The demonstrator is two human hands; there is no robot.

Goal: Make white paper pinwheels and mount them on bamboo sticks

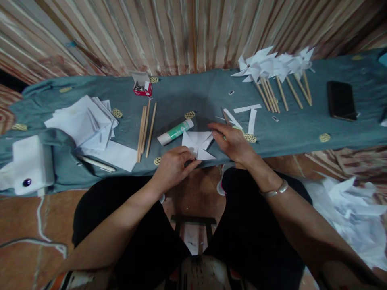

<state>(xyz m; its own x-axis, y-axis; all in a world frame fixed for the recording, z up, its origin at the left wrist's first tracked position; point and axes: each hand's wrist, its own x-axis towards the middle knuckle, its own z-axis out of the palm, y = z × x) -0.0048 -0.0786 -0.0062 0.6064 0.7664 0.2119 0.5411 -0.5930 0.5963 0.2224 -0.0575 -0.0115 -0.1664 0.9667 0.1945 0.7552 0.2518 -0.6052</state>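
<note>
A white paper square (198, 141) with cut, pointed flaps lies at the table's front edge between my hands. My left hand (175, 165) pinches its lower left part between thumb and fingers. At its upper right corner is my right hand (229, 141), fingers bent and thumb close to the forefinger, with a paper flap at the fingertips. A green and white glue stick (175, 132) lies just behind the paper. Scissors (225, 117), partly hidden by my right hand, rest beside white paper strips (247, 108).
Wooden sticks (145, 131), a red box of small metal pieces (142, 88) and stacked papers (84, 121) are left. White pinwheels on sticks (272, 66) and a black phone (341, 100) are right. A white device (33, 165) stands far left; a bag of pinwheels (350, 213) is lower right.
</note>
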